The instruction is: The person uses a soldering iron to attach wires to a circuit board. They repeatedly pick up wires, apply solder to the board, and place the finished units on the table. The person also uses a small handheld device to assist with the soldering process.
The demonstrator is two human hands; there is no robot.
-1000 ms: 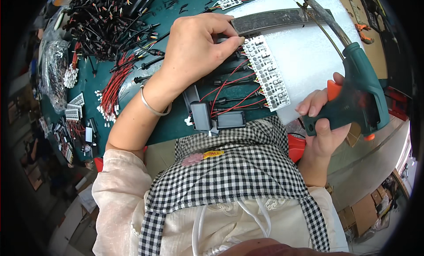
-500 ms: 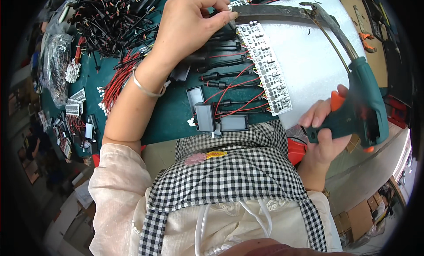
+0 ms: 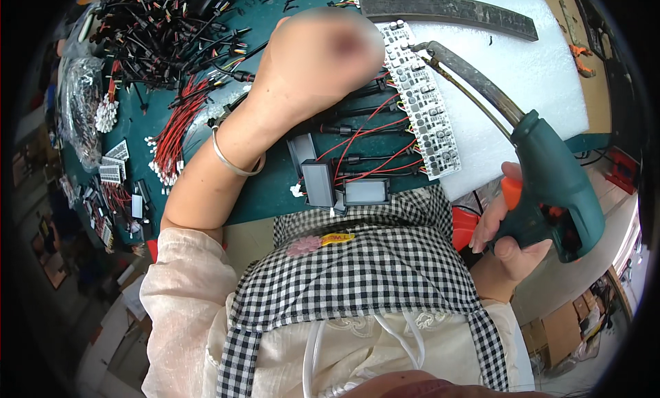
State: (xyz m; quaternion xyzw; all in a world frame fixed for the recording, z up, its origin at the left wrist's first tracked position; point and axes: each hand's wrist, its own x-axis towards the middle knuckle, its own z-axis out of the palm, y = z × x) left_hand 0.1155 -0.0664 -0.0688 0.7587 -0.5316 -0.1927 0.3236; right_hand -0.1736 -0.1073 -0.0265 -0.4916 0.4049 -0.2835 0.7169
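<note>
In my right hand is a green soldering gun with an orange trigger, its fingers wrapped round the handle. The gun's long metal nose points up and left, its tip at the right edge of a strip of white circuit boards with small round parts. My left hand is over the left edge of that strip; its fingers are blurred, so what they hold is hidden. Black cables and red wires run leftward from the strip. A dark flat bar lies across the strip's far end.
Beneath the strip lies a white foam sheet. Grey plastic cases sit at the green table's near edge. Red wire bundles, a heap of black connectors and a clear plastic bag occupy the left side.
My left hand has come nearer and to the right, off the bar's end and down along the strip. The soldering gun's tip has moved left and nearer, from the bar to the strip.
</note>
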